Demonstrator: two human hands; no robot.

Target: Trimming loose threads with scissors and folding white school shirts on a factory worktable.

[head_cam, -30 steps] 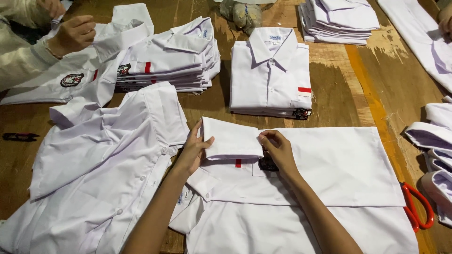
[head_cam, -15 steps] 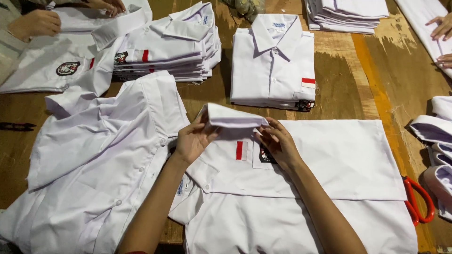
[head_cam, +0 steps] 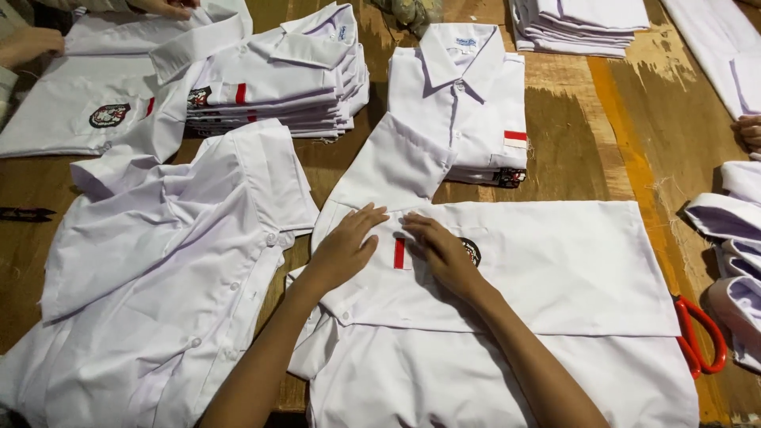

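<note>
Both hands press flat on a white cotton school shirt [head_cam: 555,269] spread across the near edge of the wooden table [head_cam: 602,135]; the left hand [head_cam: 346,247] lies palm down with fingers splayed, gripping nothing, just left of a small red strip [head_cam: 399,254] sewn to the cloth; the right hand [head_cam: 440,252] lies flat just right of that strip, fingers loosely together, also holding nothing, beside a round dark embroidered badge [head_cam: 472,251]; one short sleeve [head_cam: 394,165] of the shirt stands out toward the far side, its edge crisp and straight; the fabric is smooth and thin, folded into a broad rectangle over the looser lower part; a rumpled, unfolded white shirt [head_cam: 158,277] with small buttons lies along the left near corner; a neatly folded shirt pile [head_cam: 468,103] with a pointed collar sits beyond the hands; a taller stack of folded shirts [head_cam: 277,79] lies toward the far left; red-handled scissors [head_cam: 701,337] rest at the right edge, partly under the cloth; the tabletop is worn, scuffed timber with an orange stripe.
</note>
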